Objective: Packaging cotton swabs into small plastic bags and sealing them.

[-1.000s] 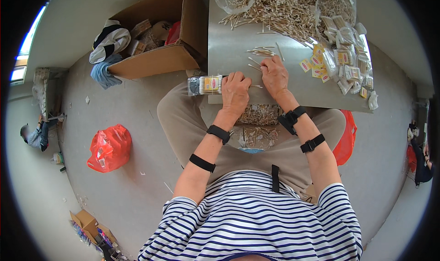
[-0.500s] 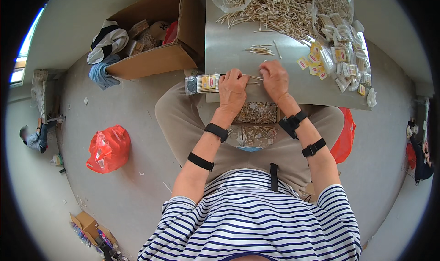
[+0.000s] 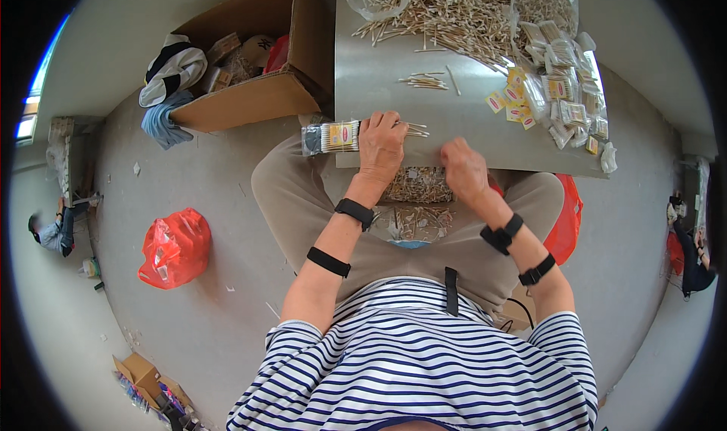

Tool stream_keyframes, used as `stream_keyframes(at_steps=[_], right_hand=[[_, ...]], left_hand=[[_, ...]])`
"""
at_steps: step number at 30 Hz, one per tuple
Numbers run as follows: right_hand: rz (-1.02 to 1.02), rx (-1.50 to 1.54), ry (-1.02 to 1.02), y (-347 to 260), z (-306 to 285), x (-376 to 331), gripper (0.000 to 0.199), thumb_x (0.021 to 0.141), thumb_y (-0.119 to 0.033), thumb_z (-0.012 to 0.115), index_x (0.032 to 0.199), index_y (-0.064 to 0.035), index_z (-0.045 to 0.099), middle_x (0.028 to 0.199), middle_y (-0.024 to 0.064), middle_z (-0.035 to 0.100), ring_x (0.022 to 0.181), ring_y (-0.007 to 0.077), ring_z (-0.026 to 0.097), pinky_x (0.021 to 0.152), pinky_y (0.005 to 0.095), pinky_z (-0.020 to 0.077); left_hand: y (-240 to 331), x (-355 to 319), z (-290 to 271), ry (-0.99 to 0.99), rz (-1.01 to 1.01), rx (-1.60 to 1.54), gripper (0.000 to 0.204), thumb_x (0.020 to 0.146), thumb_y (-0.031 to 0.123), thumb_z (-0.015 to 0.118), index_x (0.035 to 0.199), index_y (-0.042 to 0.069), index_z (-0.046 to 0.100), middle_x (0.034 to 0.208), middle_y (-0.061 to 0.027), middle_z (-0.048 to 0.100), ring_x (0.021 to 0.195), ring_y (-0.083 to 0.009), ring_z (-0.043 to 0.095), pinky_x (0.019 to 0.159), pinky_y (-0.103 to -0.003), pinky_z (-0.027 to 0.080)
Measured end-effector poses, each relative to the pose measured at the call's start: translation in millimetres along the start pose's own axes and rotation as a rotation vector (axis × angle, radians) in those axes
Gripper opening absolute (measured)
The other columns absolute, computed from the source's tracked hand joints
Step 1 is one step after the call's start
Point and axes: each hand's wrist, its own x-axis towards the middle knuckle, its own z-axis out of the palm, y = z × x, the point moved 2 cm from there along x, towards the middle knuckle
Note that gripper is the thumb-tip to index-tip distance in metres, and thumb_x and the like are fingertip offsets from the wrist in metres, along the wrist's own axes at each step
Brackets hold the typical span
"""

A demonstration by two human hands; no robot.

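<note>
My left hand [image 3: 380,149] is closed at the near edge of the metal table. Out of its right side stick the tips of a few cotton swabs [image 3: 416,130]. Against its left side lies a clear pack of cotton swabs [image 3: 339,136] with a yellow label, partly covered by the fingers. To the right, apart from it, my right hand [image 3: 464,170] hovers by the table edge with curled fingers; whatever they may hold is hidden. A small group of swabs [image 3: 425,81] and a single swab [image 3: 453,80] lie beyond the hands.
A large heap of loose swabs [image 3: 447,15] covers the far side of the metal table [image 3: 379,64]. Filled packs [image 3: 560,90] and yellow cards [image 3: 517,96] lie at right. An open cardboard box [image 3: 250,102] stands left; a red bag [image 3: 176,248] sits on the floor.
My right hand has drawn away from the swab tips, back toward me and over the table's near edge. The left hand keeps its grip in nearly the same place.
</note>
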Motion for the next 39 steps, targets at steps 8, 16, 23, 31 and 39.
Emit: stream_keyframes(at_steps=[8, 16, 23, 31, 39], right_hand=[[0.067, 0.015, 0.262, -4, -18, 86, 0.008, 0.089, -0.014, 0.066, 0.096, -0.0099, 0.066, 0.101, 0.0131, 0.063, 0.089, 0.0377, 0.067, 0.077, 0.0472, 0.055], [0.163, -0.057, 0.017, 9, 12, 129, 0.01, 0.088, -0.014, 0.066, 0.098, -0.012, 0.068, 0.105, 0.0118, 0.064, 0.1, 0.036, 0.066, 0.084, 0.0454, 0.054], [0.217, -0.067, 0.191, 16, -6, 127, 0.006, 0.09, -0.013, 0.063, 0.093, -0.0129, 0.068, 0.103, 0.0121, 0.063, 0.093, 0.0375, 0.067, 0.081, 0.0481, 0.054], [0.068, -0.048, 0.201, -7, 15, 101, 0.005, 0.089, -0.012, 0.061, 0.092, -0.0109, 0.066, 0.098, 0.0111, 0.062, 0.087, 0.0376, 0.068, 0.075, 0.0495, 0.054], [-0.058, 0.057, 0.16, -20, 22, 81, 0.006, 0.087, -0.009, 0.059, 0.088, -0.0103, 0.065, 0.097, 0.0107, 0.063, 0.085, 0.0364, 0.067, 0.075, 0.0483, 0.0542]], left_hand=[[0, 2, 2, 0.008, 0.054, 0.027, 0.014, 0.078, 0.007, 0.066, 0.09, 0.007, 0.073, 0.099, -0.0058, 0.066, 0.097, -0.0273, 0.062, 0.086, -0.041, 0.049], [13, -13, -1, -0.101, 0.068, 0.099, 0.041, 0.079, 0.015, 0.074, 0.115, -0.002, 0.067, 0.122, -0.0125, 0.061, 0.122, -0.0319, 0.056, 0.107, -0.048, 0.042], [19, -24, -3, -0.211, 0.009, 0.115, 0.067, 0.079, 0.029, 0.081, 0.133, -0.004, 0.059, 0.143, -0.0143, 0.052, 0.136, -0.0328, 0.048, 0.112, -0.051, 0.038], [21, -25, -5, -0.257, -0.012, 0.119, 0.072, 0.079, 0.031, 0.082, 0.136, -0.004, 0.057, 0.15, -0.0141, 0.047, 0.137, -0.0331, 0.046, 0.113, -0.053, 0.034], [18, -24, -6, -0.301, -0.004, 0.126, 0.074, 0.078, 0.031, 0.082, 0.137, -0.005, 0.055, 0.154, -0.0145, 0.043, 0.14, -0.032, 0.042, 0.113, -0.054, 0.033]])
